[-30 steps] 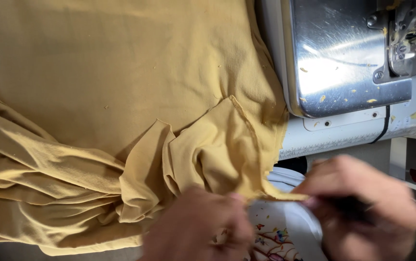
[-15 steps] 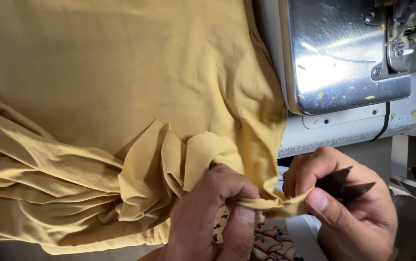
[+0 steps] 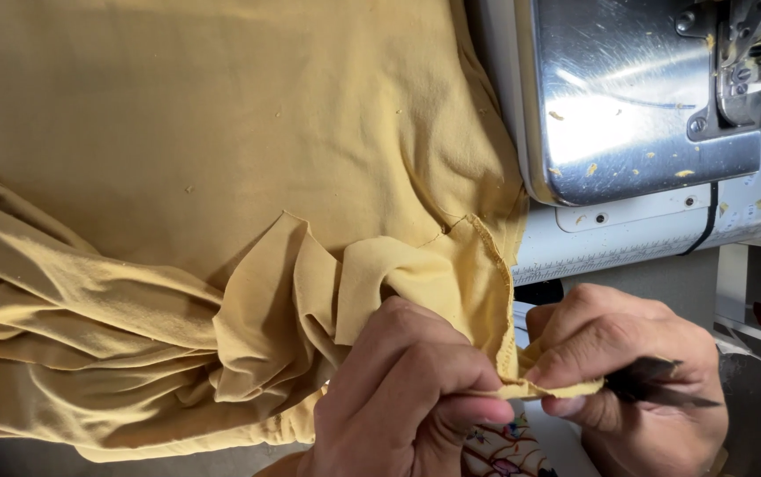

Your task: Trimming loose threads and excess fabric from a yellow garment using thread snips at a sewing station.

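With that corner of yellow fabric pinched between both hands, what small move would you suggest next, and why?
Probably snip the stretched bit. The left hand and right hand pull a small strip of the fabric taut between their fingertips, and the right hand also holds a dark pointed tool, likely thread snips, right beside that strip. The sewing machine sits apart, so no stitching seems due yet.

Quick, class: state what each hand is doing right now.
Left hand: closed, pinching the edge of the yellow fabric.
Right hand: closed, pinching the same edge and holding small dark snips.
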